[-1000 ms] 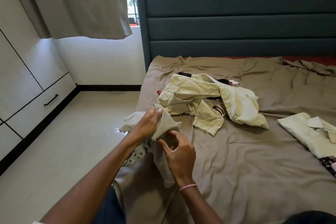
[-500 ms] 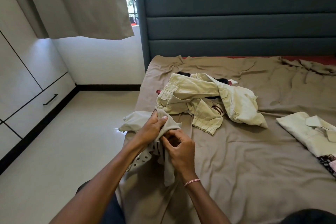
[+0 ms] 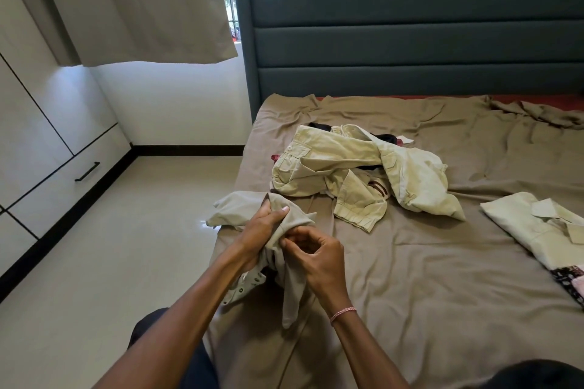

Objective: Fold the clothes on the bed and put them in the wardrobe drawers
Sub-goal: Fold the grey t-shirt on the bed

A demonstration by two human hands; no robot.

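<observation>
L hand (image 3: pixel 264 232): fingers grip the beige garment (image 3: pixel 284 224).
R hand (image 3: pixel 316 254): fingers pinch same garment.
Bed (image 3: pixel 410 262): khaki pile (image 3: pixel 357 167) behind hands.

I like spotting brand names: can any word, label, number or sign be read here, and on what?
No text can be read anywhere.
The white tab behind the pile of khaki clothes: perhaps a label, no legible print.
The patterned cloth at the far right: a print, no letters.
The beige garment held by the left hand and right hand: only small studs, no wording.
</observation>
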